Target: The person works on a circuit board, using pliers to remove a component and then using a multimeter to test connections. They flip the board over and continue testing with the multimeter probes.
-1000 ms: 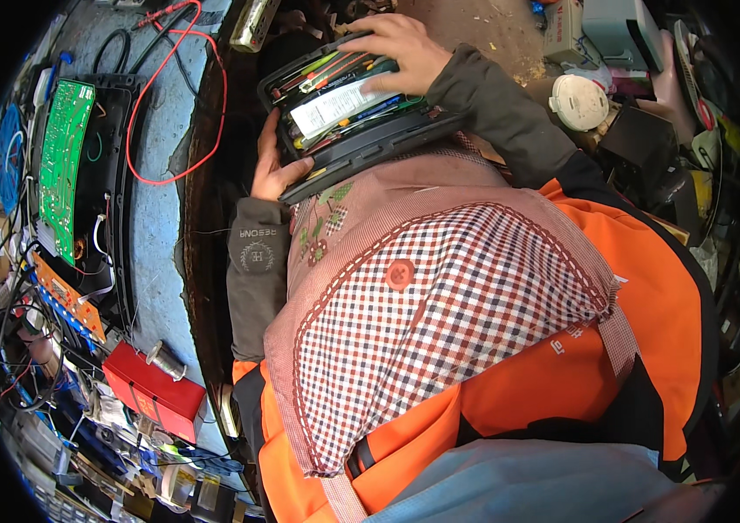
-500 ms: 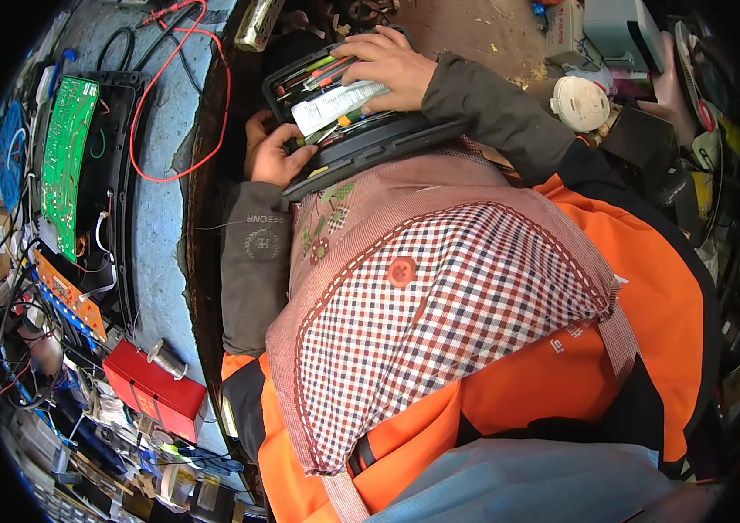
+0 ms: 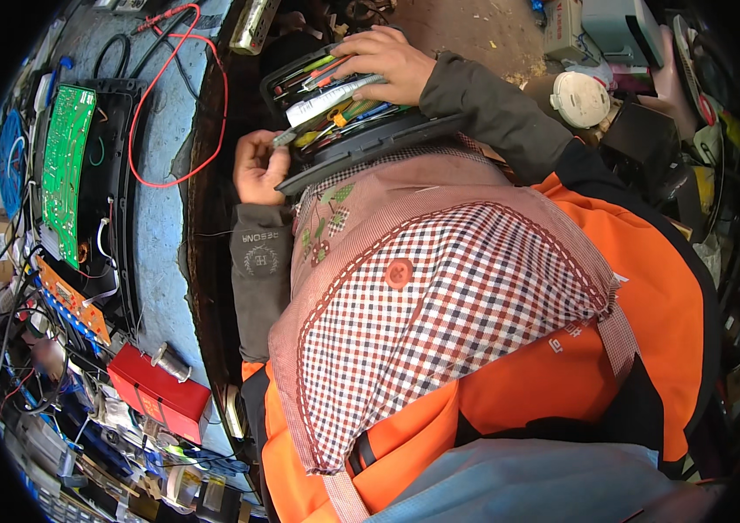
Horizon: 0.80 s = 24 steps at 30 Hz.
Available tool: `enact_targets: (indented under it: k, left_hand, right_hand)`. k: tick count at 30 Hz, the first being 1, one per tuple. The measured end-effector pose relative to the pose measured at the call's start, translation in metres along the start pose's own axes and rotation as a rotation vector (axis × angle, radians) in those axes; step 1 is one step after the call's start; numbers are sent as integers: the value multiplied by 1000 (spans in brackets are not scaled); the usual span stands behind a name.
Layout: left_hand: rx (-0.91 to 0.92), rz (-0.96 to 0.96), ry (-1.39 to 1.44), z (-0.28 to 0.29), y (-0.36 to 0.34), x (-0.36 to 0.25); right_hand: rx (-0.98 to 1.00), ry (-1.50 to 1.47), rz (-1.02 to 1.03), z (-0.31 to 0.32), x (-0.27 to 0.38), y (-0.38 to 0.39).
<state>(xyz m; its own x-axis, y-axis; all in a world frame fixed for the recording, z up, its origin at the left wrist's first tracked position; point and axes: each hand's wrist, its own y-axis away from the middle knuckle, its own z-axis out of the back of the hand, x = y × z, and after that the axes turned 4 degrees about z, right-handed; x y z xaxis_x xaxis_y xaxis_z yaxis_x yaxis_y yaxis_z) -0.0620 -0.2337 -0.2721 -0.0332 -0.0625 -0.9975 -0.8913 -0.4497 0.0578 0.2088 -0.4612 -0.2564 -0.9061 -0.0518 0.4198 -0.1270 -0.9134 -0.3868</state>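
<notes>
An open black tool case (image 3: 370,148) lies in front of my waist. It is packed with slim tools (image 3: 335,122) with red, green, yellow and blue parts. My right hand (image 3: 387,68) reaches over the far side of the case. Its fingers and thumb are closed round a white printed paper (image 3: 326,100), which is tilted up off the tools. At the left end of the case, my left hand (image 3: 261,167) has thumb and fingers pinched on a small grey-green piece (image 3: 285,138); its kind is hard to make out.
On the left, a blue worktop (image 3: 161,253) bears a green circuit board (image 3: 69,166) in a black housing, a red cable (image 3: 226,96), a red box (image 3: 158,392) and a solder wire spool (image 3: 169,362). A white round lid (image 3: 579,100) and dark boxes stand at right.
My left hand has drawn back a little to the left and down, with the grey-green piece showing at its fingertips. The paper under my right hand has tilted up, uncovering more tools.
</notes>
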Motion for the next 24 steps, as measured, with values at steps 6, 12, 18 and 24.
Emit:
enact_targets:
  k: [6, 12, 18, 24]
  left_hand:
    - [-261, -125, 80, -3, 17, -32]
    - [-517, -180, 43, -11, 66, -68]
    - [-812, -661, -466, -17, 89, -84]
    - [-425, -722, -607, -7, 104, -111]
  right_hand:
    - [-46, -81, -13, 8, -1, -3]
    - [-319, -1246, -223, 34, -14, 26]
    - [-127, -758, -93, 82, 20, 53]
    - [-677, -1045, -853, 14, 15, 40]
